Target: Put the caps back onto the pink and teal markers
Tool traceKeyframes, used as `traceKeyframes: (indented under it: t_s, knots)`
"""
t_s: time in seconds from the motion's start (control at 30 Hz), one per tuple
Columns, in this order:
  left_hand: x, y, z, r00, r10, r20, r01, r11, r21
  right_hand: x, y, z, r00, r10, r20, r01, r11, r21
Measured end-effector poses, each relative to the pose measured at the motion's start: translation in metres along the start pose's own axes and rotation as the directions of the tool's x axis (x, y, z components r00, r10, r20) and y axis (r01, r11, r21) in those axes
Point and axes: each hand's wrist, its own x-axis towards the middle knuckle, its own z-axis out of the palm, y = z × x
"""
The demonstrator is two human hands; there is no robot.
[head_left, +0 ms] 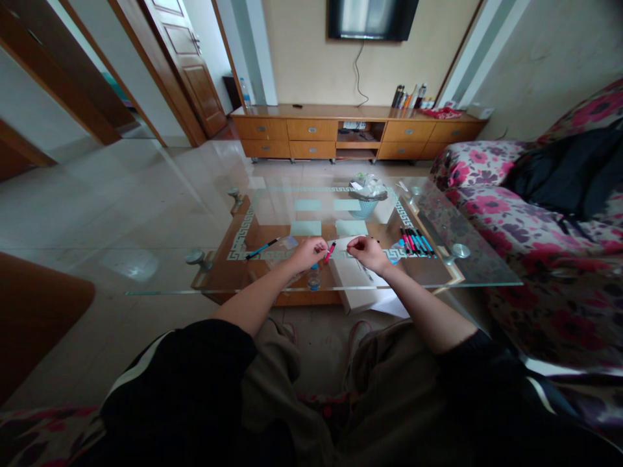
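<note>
Pink pen [330, 251] in left hand [307, 252] grip, right hand [368, 251] pinched, contents unclear, no readable writing

Seated person at a glass coffee table [146, 275] with a wooden lower shelf. Left hand [307, 252] is closed on a pink pen [329, 251], held tilted above the glass. Right hand [368, 251] is pinched on a small dark item just beside the pen; what it is cannot be told. White paper sheets [357, 282] lie under both hands. A blue pen [261, 248] lies apart to the left. A row of coloured pens [415, 241] lies to the right. A small basket [366, 198] stands farther back. A floral sofa [525, 240] borders the right side.
</note>
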Motion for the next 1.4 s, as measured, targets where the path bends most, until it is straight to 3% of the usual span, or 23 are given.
traceKeyframes:
  t_s: [0.23,0.43,0.6,0.77,0.97,1.1,1.17,1.27,1.4]
  knots:
    - [0.000,0.008,0.001,1.000,-0.002,0.029,-0.001,0.994,0.106,-0.009,-0.005,0.009,0.974,-0.179,0.137,0.215,0.921,-0.325]
    - [0.000,0.000,-0.002,0.997,0.072,-0.009,-0.065,0.937,0.343,-0.012,-0.009,0.012,0.952,-0.254,0.168,0.298,0.894,-0.336]
    - [-0.002,-0.018,-0.004,0.997,0.044,0.066,-0.066,0.924,0.377,-0.014,-0.012,0.008,0.954,-0.247,0.170,0.292,0.894,-0.339]
    - [-0.001,-0.016,-0.006,0.995,0.057,0.079,-0.085,0.901,0.426,-0.013,-0.012,0.008,0.955,-0.246,0.167,0.290,0.893,-0.344]
    - [0.002,-0.011,-0.004,1.000,0.025,0.015,-0.028,0.977,0.210,-0.011,-0.008,0.010,0.963,-0.236,0.132,0.265,0.917,-0.299]
    - [0.006,-0.001,0.006,0.977,-0.183,-0.105,0.161,0.969,-0.189,-0.006,-0.005,0.014,0.995,-0.086,0.049,0.091,0.992,-0.093]
    - [0.008,0.008,0.011,0.968,-0.244,-0.056,0.210,0.915,-0.345,-0.004,-0.004,0.016,0.999,0.007,0.033,-0.011,0.994,0.105]
    - [0.009,0.021,0.016,0.972,-0.231,0.036,0.221,0.857,-0.466,-0.003,-0.003,0.019,0.993,0.082,0.080,-0.107,0.915,0.390]
    - [0.009,0.032,0.017,0.973,-0.214,0.081,0.225,0.827,-0.516,-0.002,-0.003,0.020,0.991,0.112,0.071,-0.133,0.822,0.553]
